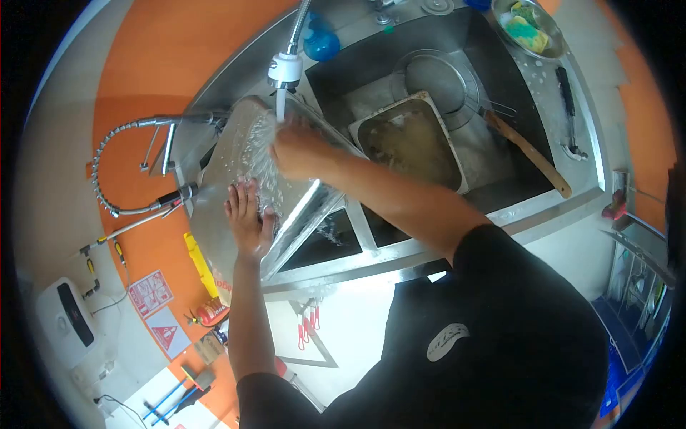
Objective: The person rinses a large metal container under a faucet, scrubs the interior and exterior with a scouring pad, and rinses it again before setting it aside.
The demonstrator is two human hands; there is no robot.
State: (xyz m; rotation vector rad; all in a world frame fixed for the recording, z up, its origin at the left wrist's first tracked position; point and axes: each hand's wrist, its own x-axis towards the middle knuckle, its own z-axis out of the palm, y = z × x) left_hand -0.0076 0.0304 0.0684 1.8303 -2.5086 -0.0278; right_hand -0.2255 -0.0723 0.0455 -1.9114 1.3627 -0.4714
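A double steel sink (421,250) lies beneath and beyond both hands. Over its nearer basin a large steel tray (227,154) is held tilted, directly under the fingers. The left hand (246,214) is laid flat on the tray with the fingers apart and pressed to the wet metal. The right hand (300,151) is set higher on the sheet, just below the spray head (286,70). Whether its fingers are curled or clamped on anything cannot be told through the running water (261,154).

A slip is judged the main risk. The tray is broad, smooth and streaming, and it is only pressed by the left palm, not gripped, so it could slide down into the basin or be knocked against the divider. Water striking the sloped sheet beside the right fingers could also be thrown over the rim.

The sink is brushed stainless steel with straight walls. The tray is rectangular and round-cornered, bright and beaded with drops. Past the right fingers, in the far basin, a smaller rectangular tray (407,139) is dulled by brownish residue. A round metal pan (439,82) is seen behind it, with a long, pale wooden handle (532,154) alongside. Farther off, soft yellow and green sponges (527,30) are held in a metal bowl (556,44). The spray head is white plastic on a ribbed hose.
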